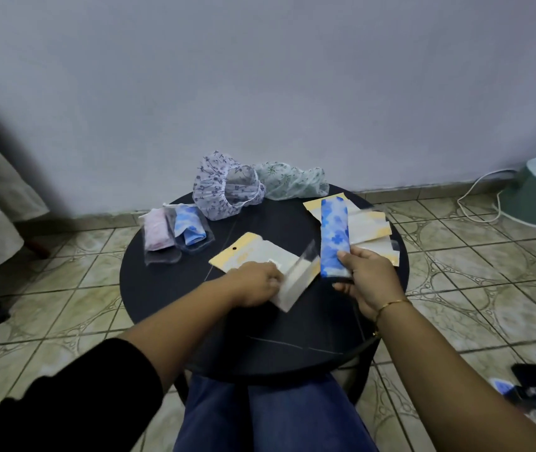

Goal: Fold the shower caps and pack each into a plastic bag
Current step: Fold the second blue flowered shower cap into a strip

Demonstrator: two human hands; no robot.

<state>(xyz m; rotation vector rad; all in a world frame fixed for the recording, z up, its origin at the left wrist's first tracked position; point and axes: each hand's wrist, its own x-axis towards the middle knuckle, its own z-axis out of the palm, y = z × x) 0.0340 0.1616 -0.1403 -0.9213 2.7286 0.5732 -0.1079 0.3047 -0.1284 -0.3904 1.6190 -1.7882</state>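
On the round dark counter (168, 288), two packed bags, pink (157, 234) and blue (191, 231), are lying far left. The left hand (256, 283) is gripping a plastic bag (273, 262), fingers clenched on its near end. At the far edge, a purple cap (221, 187) and a green cap (292, 181) are sitting unfolded. The right hand (370, 278) is grasping a folded blue cap (334, 236), which is lying over a stack of bags (370, 230).
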